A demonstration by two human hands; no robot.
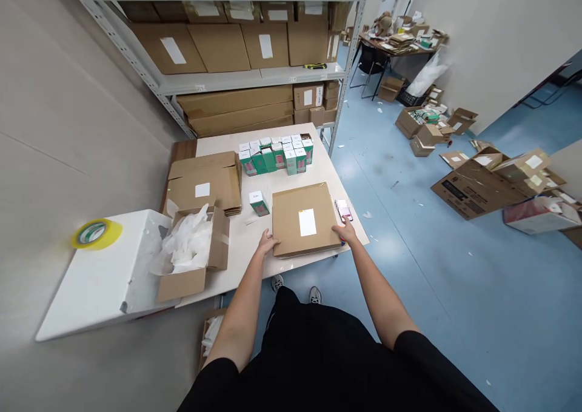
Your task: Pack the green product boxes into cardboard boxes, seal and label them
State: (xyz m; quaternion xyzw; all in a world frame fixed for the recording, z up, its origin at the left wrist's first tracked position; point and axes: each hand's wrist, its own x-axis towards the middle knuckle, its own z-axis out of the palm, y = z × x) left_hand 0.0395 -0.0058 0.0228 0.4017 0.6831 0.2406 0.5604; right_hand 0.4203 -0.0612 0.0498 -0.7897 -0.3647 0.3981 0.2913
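Note:
A flat brown cardboard box (304, 218) with a white label lies near the front edge of the pale table (254, 266). My left hand (267, 242) grips its near left corner with curled fingers. My right hand (345, 231) holds its near right corner. One small green and white carton (259, 203) stands alone just left of the box. A cluster of several such cartons (277, 152) stands at the back of the table. A small pink and white item (344, 209) lies right of the box.
A stack of flattened cardboard (205, 183) and an open box with white plastic (193, 248) sit to the left. A yellow tape roll (93, 233) rests on a white board (86, 285). Shelves with cartons (218, 48) stand behind. Boxes (482, 182) litter the blue floor at right.

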